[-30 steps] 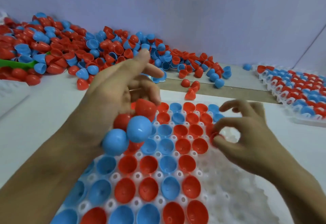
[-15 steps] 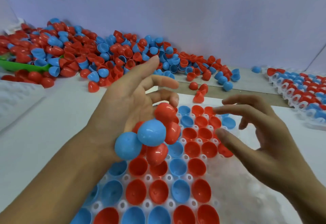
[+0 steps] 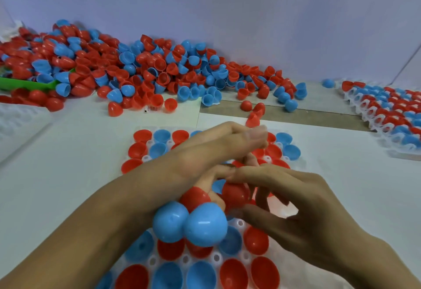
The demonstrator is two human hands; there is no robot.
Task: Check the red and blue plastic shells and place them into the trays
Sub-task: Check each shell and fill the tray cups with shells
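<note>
Head view: unmarked shells (image 3: 189,223) in hands (image 3: 284,200).

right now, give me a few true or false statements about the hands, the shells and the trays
1. The left hand holds a cluster of shells, with two blue shells at the front. True.
2. The right hand rests flat on the table, away from the left hand. False: its fingers pinch a red shell right at the left hand's cluster.
3. The near tray holds only blue shells. False: red and blue shells sit in it mixed.
4. A loose pile of shells lies at the back along the wall. True.
5. A second filled tray sits at the far right. True.
</note>
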